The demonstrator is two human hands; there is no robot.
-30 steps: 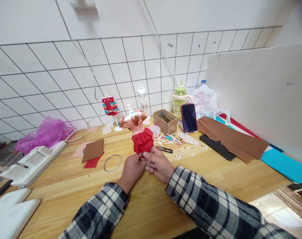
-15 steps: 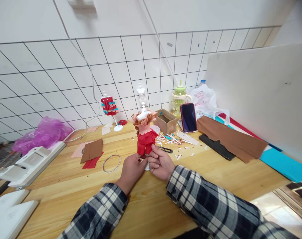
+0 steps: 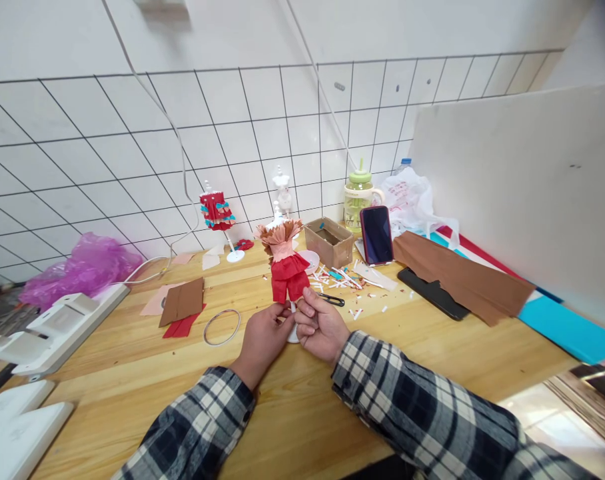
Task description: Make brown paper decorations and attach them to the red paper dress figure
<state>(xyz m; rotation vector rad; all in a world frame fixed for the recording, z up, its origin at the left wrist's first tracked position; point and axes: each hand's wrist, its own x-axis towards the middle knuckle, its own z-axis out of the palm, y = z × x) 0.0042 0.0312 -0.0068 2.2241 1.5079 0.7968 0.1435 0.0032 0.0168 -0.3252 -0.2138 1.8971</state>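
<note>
Between my hands, a miniature white dress form (image 3: 276, 215) wears a paper dress (image 3: 290, 275) with a ruffled brown and pink collar, a pink bodice and a red skirt. It leans to the left over its white round base (image 3: 294, 333), which my fingers partly cover. At the lower left of the skirt my left hand (image 3: 265, 337) is closed, thumb and fingers pinching near the hem by the stand's pole. My right hand (image 3: 322, 325) is closed too, with thumb and forefinger on the hem's right corner. Their exact contact is partly hidden.
Behind stand a second dressed form (image 3: 217, 212) and a bare one (image 3: 283, 190). A cardboard box (image 3: 328, 243), paper scraps (image 3: 338, 277), small black-handled snips (image 3: 331, 299) and a phone (image 3: 377, 235) lie right. A metal ring (image 3: 222, 327), brown paper (image 3: 182, 302) and power strip (image 3: 72, 330) lie left.
The dress form has tipped and turned, its top shifting left and away. More of the pole now shows below the skirt. Both hands stay almost in place.
</note>
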